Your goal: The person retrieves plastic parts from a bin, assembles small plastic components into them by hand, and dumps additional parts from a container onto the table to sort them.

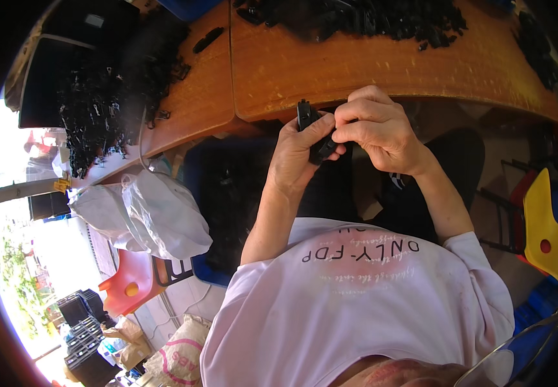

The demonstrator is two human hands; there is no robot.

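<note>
My left hand is closed round a long black plastic part, thumb laid across it. One end of the part sticks up past the thumb, and its lower end shows under the fingers. Close beside it, my right hand is pinched, its fingertips meeting at the part's side. Whatever those fingertips hold, if anything, is too small or hidden to name. Both hands are just off the near edge of the wooden table, above my lap.
Heaps of small black parts lie at the table's far side, with another pile at the left. A single black piece lies apart. A white plastic bag and a blue bin are at my left; a yellow chair stands right.
</note>
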